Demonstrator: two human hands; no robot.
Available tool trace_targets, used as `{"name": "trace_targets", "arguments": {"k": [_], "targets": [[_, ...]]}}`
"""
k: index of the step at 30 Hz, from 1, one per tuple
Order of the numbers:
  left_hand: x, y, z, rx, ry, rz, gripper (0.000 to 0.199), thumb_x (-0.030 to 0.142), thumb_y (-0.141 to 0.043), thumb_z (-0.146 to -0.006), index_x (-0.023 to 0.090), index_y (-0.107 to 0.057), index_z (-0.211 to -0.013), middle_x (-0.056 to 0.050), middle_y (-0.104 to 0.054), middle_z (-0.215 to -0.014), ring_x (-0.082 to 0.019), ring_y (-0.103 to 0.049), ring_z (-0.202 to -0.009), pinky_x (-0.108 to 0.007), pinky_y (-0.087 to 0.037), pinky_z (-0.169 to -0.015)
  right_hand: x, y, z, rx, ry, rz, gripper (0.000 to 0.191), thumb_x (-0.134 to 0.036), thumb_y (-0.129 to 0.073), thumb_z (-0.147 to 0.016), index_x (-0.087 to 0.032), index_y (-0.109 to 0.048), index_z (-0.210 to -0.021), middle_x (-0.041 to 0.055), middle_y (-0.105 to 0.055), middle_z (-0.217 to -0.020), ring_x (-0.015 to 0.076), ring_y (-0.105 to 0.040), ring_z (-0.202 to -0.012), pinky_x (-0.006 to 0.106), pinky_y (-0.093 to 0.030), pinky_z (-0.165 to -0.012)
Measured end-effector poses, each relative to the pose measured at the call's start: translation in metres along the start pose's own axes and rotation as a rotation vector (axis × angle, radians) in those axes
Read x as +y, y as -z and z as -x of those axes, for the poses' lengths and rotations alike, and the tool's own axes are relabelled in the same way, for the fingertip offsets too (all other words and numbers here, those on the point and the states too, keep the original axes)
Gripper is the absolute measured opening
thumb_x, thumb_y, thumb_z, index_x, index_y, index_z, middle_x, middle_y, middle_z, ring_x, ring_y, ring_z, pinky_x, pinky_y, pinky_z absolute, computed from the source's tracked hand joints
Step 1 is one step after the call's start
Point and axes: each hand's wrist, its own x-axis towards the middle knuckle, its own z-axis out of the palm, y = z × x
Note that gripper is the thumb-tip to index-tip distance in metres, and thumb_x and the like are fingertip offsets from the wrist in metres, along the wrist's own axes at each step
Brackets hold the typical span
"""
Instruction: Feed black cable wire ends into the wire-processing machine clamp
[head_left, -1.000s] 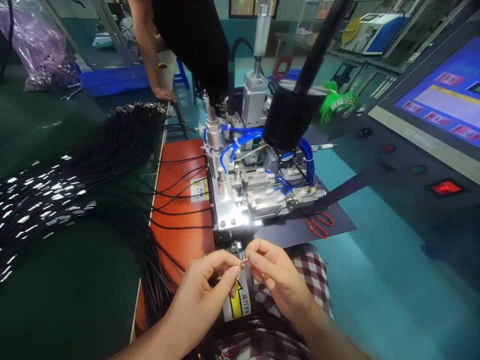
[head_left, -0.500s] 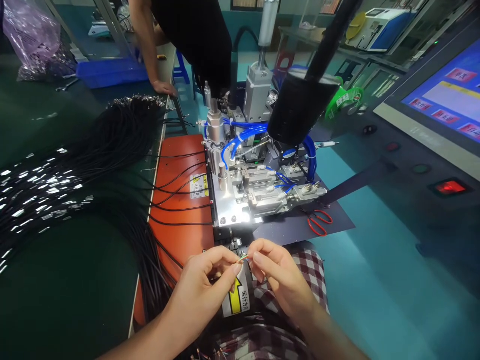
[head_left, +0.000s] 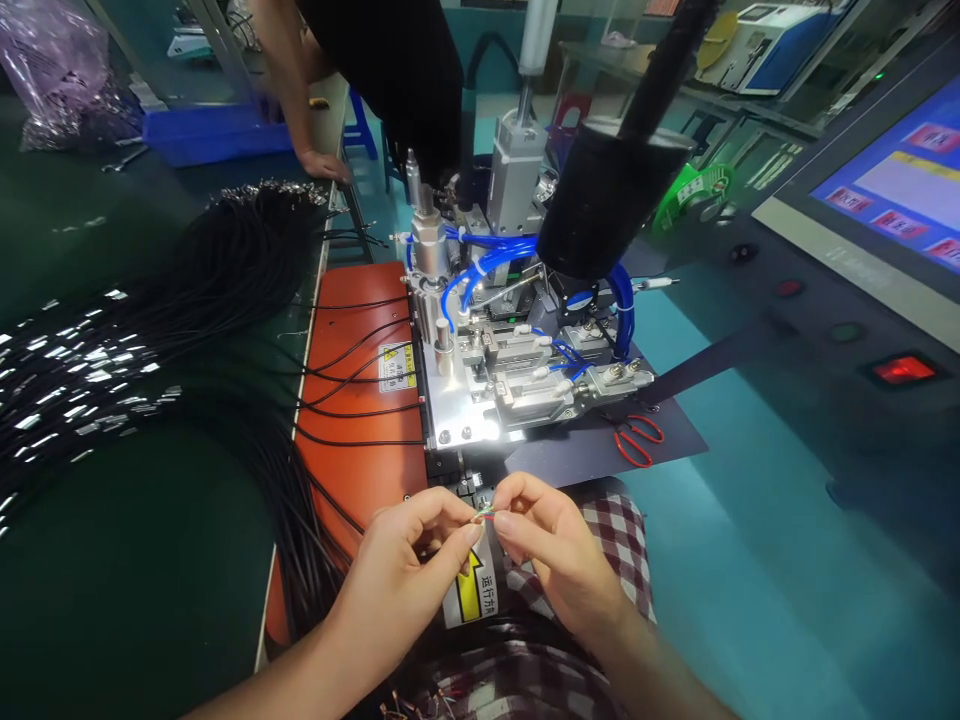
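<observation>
Thin coloured wires point(head_left: 486, 512), and they're right here, low in the middle, stretched between two sets of fingertips just in front of the machine! Over on the far left, a clear plastic bag point(head_left: 56, 60) sits on the dark green tabletop point(head_left: 150, 560), with black cables point(head_left: 247, 240) heaped nearer. Behind them, a blue tray point(head_left: 214, 135), and a co-worker's hand point(head_left: 326, 166) resting at the edge. Several cables run across the orange board point(head_left: 360, 420) to the metal machine point(head_left: 517, 370). Now the left hand point(head_left: 471, 525): thumb and forefinger pressed together, grip pinching one end of the wires. Beside it, the right hand point(head_left: 501, 515), fingertips closed on the other end! Further right, red-handled scissors point(head_left: 636, 448) lie on the grey sheet point(head_left: 592, 455), and a lit screen point(head_left: 900, 190) stands at far right.
</observation>
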Motion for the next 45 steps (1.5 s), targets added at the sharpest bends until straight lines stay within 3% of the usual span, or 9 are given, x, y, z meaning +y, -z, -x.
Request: {"name": "trace_targets", "arguments": {"k": [10, 20, 27, 32, 39, 45], "targets": [[-0.003, -0.002, 0.000, 0.025, -0.005, 0.082, 0.016, 0.031, -0.057, -0.082, 0.017, -0.060, -0.075, 0.003, -0.052, -0.060, -0.007, -0.041, -0.047, -0.017, -0.033, -0.041, 0.007, -0.005, 0.006, 0.031, 0.035, 0.075, 0.016, -0.029, -0.067, -0.077, -0.016, -0.058, -0.073, -0.0071, -0.045, -0.054, 0.0046, -0.037, -0.046, 0.017, -0.029, -0.046], [0.004, 0.000, -0.002, -0.076, 0.145, 0.303, 0.021, 0.038, -0.059, -0.080, 0.017, -0.055, -0.084, 0.008, -0.039, -0.050, -0.005, -0.030, -0.040, -0.016, -0.024, -0.037, 0.007, -0.008, 0.008, 0.068, 0.073, 0.250, 0.016, -0.029, -0.060, -0.081, -0.016, -0.055, -0.073, -0.0064, -0.044, -0.057, 0.0069, -0.035, -0.049, 0.020, -0.030, -0.048], [-0.003, 0.000, -0.001, -0.053, 0.235, 0.411, 0.024, 0.040, -0.060, -0.079, 0.018, -0.052, -0.084, 0.010, -0.034, -0.044, -0.005, -0.024, -0.040, -0.018, -0.017, -0.038, 0.021, -0.024, 0.014, 0.187, 0.297, 0.508, 0.014, -0.021, -0.051, -0.084, -0.017, -0.054, -0.071, -0.0021, -0.050, -0.067, 0.0106, -0.045, -0.061, 0.022, -0.038, -0.057], [-0.004, 0.000, -0.001, -0.050, 0.270, 0.488, 0.021, 0.040, -0.058, -0.081, 0.019, -0.052, -0.082, 0.009, -0.033, -0.044, -0.006, -0.021, -0.041, -0.020, -0.013, -0.040, 0.026, -0.026, 0.013, 0.197, 0.347, 0.572, 0.013, -0.020, -0.051, -0.086, -0.017, -0.054, -0.073, -0.0017, -0.052, -0.069, 0.0109, -0.047, -0.061, 0.023, -0.040, -0.058], [-0.003, -0.002, -0.002, -0.047, 0.260, 0.449, 0.022, 0.038, -0.060, -0.079, 0.017, -0.052, -0.079, 0.010, -0.031, -0.042, -0.005, -0.022, -0.039, -0.019, -0.016, -0.039, 0.005, -0.006, 0.011, 0.095, 0.213, 0.463, 0.012, -0.027, -0.054, -0.085, -0.018, -0.057, -0.076, -0.0020, -0.054, -0.068, 0.0107, -0.045, -0.058, 0.023, -0.038, -0.055], [0.000, -0.002, -0.002, -0.058, 0.231, 0.373, 0.023, 0.038, -0.059, -0.079, 0.017, -0.052, -0.077, 0.011, -0.031, -0.041, -0.005, -0.023, -0.040, -0.019, -0.018, -0.039, 0.000, -0.007, 0.007, 0.090, 0.161, 0.387, 0.013, -0.027, -0.059, -0.081, -0.017, -0.056, -0.073, -0.0034, -0.049, -0.063, 0.0099, -0.039, -0.055, 0.023, -0.033, -0.051]]}}
